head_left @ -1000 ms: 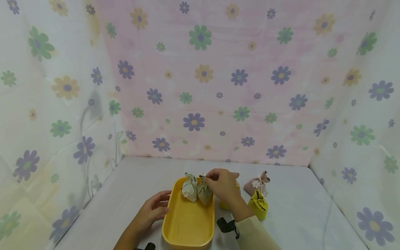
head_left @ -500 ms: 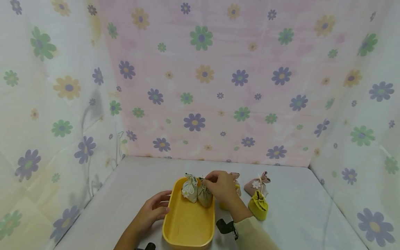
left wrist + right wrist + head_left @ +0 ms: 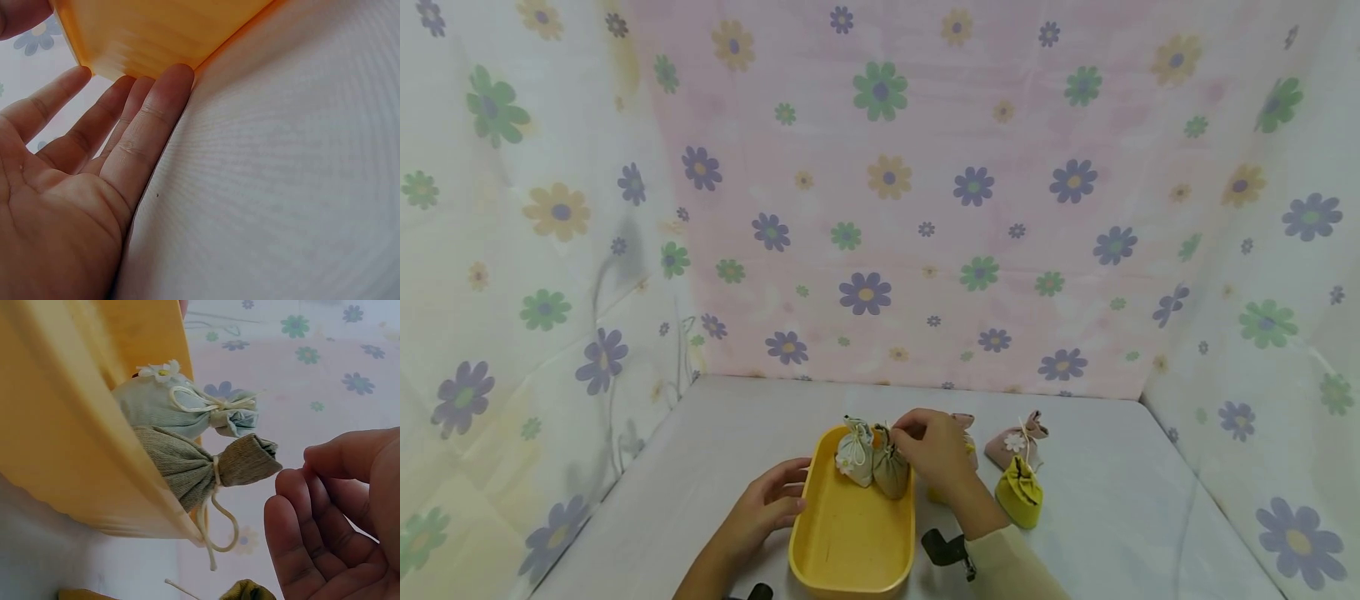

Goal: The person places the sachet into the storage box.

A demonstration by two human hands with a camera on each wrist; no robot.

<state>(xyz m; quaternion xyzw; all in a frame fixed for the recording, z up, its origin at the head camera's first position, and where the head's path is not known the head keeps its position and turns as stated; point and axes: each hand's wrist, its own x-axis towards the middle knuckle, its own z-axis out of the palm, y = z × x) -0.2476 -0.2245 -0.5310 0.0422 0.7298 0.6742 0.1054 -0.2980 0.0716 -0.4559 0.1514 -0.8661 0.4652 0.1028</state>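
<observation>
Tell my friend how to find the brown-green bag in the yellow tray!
Find the yellow tray on the white table, then look inside its far end. There, by the person's right hand, sits the olive-brown drawstring pouch. No flower shows on it, while the pale pouch next to it wears a white daisy.

In the head view, the right hand (image 3: 936,454) hides most of a pink pouch (image 3: 966,422) and a yellow pouch (image 3: 937,494) beside the tray's (image 3: 850,533) right edge. The bottom of the picture cuts off the table's (image 3: 722,417) near edge and the forearm behind the left hand (image 3: 767,500). From the right wrist, the tray's wall conceals the bases of the green pouch (image 3: 181,462) and pale pouch (image 3: 159,403); whether the right fingertips touch the green one cannot be told. The left wrist view crops the tray at the top.
</observation>
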